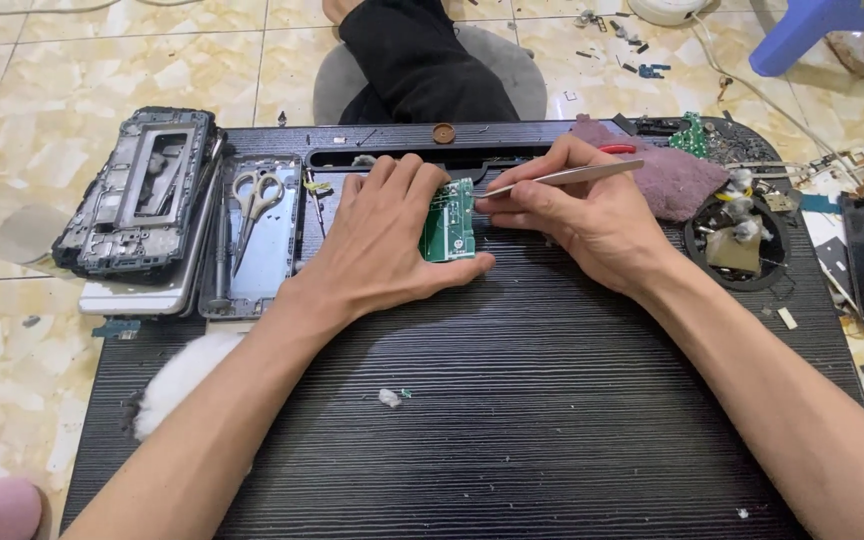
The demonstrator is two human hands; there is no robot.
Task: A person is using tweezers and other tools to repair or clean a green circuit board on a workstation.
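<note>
My left hand [384, 240] rests on the black ridged table [512, 400] and holds a small green circuit board [449, 222] upright between thumb and fingers. My right hand [582, 215] grips metal tweezers [567, 177], their tips touching the board's upper right edge. Both forearms reach in from the bottom of the view.
Scissors [252, 200] lie in a grey phone frame [252, 235] at the left, beside a stack of dismantled phone housings [137, 195]. A purple cloth [677, 175] and a round black tray of parts [742, 235] sit at the right. A person's black-clad leg [417, 60] is across the table.
</note>
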